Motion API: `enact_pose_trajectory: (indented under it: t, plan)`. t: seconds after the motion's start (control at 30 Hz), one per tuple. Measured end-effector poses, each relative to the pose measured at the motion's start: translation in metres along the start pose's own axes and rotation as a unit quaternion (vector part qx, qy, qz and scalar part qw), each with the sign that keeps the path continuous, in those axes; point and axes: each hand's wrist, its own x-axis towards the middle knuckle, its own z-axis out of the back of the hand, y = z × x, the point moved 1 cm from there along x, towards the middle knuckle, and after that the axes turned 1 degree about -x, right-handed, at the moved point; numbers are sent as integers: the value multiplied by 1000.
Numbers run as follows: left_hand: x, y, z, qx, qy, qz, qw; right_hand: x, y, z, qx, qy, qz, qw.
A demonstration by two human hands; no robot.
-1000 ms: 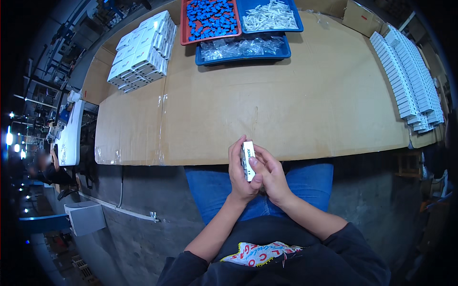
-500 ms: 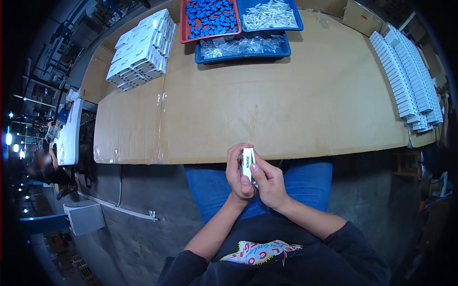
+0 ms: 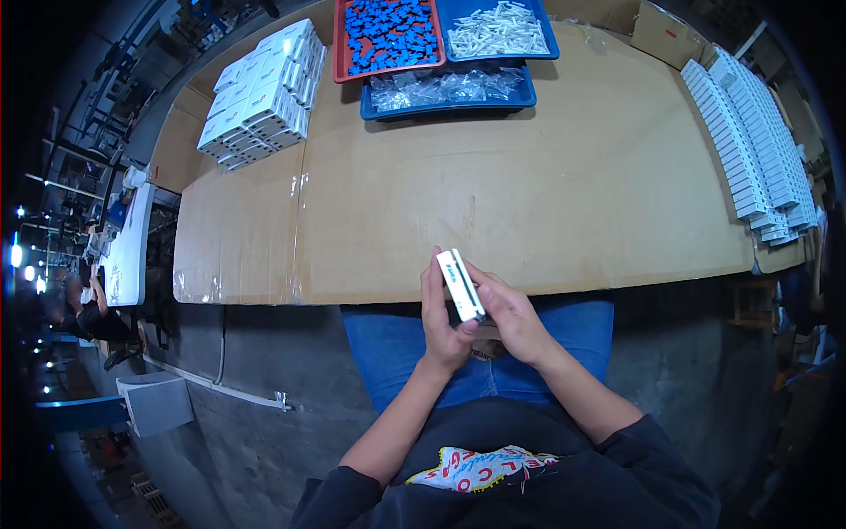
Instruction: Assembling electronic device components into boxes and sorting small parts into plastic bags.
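Between my hands, at the near edge of the table, is a small white box with dark print and a dark stripe along one side. My left hand grips its left side, with the fingers along it and the thumb at its lower end. On the other side, my right hand holds the box with thumb and fingers. The box stands tilted, its top leaning to the left. Its underside and some of my fingertips are hidden.
A cardboard-covered table spreads ahead. Stacked white boxes stand far left, long rows of white boxes on the right. At the back sit a red tray of blue parts, a blue tray of white pieces and another blue tray of clear bags.
The white box has risen slightly and tilted to the left, showing its dark-striped side. My fingers have loosened around it, and my right hand has shifted a little to the right.
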Motion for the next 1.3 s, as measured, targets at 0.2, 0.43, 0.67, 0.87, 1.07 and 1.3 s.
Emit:
enact_pose_trajectory:
  t: [0.2, 0.43, 0.67, 0.87, 1.07, 1.3]
  plan:
    - [10, -17, -7, -288, 12, 302, 909, -5, 3, 14, -332, -3, 150, 931]
    - [3, -29, -14, -318, 104, 424, 842, 16, -14, 41, -399, -43, 335, 853]
    - [-6, -23, -16, -357, 131, 429, 820, 14, -25, 35, -329, -70, 398, 853]
    - [-4, -21, -16, -381, 119, 449, 799, 15, -25, 28, -332, -74, 363, 867]
    - [-6, -20, -23, -205, 134, 259, 934, 19, -25, 18, -155, -80, 186, 967]
    - [7, -12, -6, -329, -14, 372, 868, 9, -16, 28, -189, 3, 136, 973]
